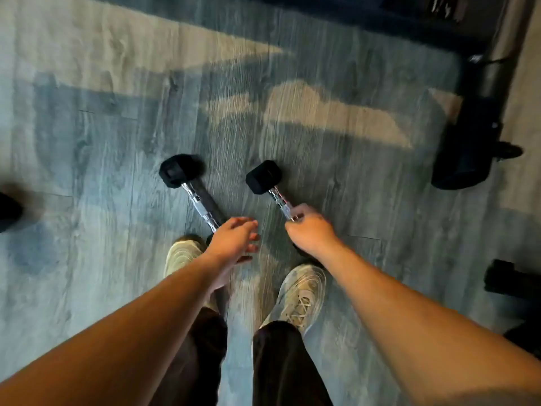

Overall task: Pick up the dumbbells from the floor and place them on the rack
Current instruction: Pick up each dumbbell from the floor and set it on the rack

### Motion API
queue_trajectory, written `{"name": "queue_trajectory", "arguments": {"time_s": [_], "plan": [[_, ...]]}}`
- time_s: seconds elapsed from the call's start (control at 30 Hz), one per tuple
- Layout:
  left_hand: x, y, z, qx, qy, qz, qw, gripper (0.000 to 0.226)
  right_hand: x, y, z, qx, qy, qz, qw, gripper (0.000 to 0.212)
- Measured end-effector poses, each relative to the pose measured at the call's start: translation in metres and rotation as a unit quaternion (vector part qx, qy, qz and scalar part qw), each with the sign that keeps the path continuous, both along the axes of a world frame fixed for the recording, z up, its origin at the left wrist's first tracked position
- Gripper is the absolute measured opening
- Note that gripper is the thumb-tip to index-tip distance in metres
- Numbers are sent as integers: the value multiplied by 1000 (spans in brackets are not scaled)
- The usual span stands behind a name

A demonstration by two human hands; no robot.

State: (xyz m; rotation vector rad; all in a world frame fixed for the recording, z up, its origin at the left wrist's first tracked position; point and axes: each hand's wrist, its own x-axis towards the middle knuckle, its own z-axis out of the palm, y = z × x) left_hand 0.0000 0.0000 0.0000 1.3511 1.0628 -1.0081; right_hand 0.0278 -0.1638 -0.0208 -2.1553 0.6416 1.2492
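Two dumbbells lie side by side on the wood floor (102, 142), just ahead of the person's shoes (301, 291). The right hand (310, 230) grips the chrome handle of the right dumbbell (265, 178). The left hand (234, 238), fingers loose and spread, hovers over the near end of the left dumbbell (181, 171), holding nothing.

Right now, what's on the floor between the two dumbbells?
In the head view, nothing: bare grey wood-look floor separates the left dumbbell from the right dumbbell. Only the left hand hangs over the near end of that gap.
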Motion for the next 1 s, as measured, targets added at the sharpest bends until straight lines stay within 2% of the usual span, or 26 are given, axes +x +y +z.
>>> {"name": "queue_trajectory", "arguments": {"time_s": [0.13,0.33,0.47,0.53,0.67,0.77,0.93,1.0], "plan": [[19,-13,-37,-38,15,66,997,29,24,10,-43,-52,-21,14,998,46],[37,-23,-44,-43,4,49,998,33,22,18,-66,0,30,41,999,30],[36,-18,-13,-5,2,11,1000,35,19,19,-31,19,59,40,997,28],[33,-16,22,8,6,10,1000,43,10,17,9,32,63,24,997,27],[28,-15,121,-4,-18,-14,1000,57,-15,17,115,79,42,-40,995,9],[36,-17,222,-13,-42,-39,998,54,-27,16,219,91,36,-77,992,22],[40,-28,412,-19,-89,-124,988,56,-43,8,407,98,20,-134,986,29],[39,-38,472,-22,-121,-158,980,56,-48,2,470,93,10,-157,983,33]]}}
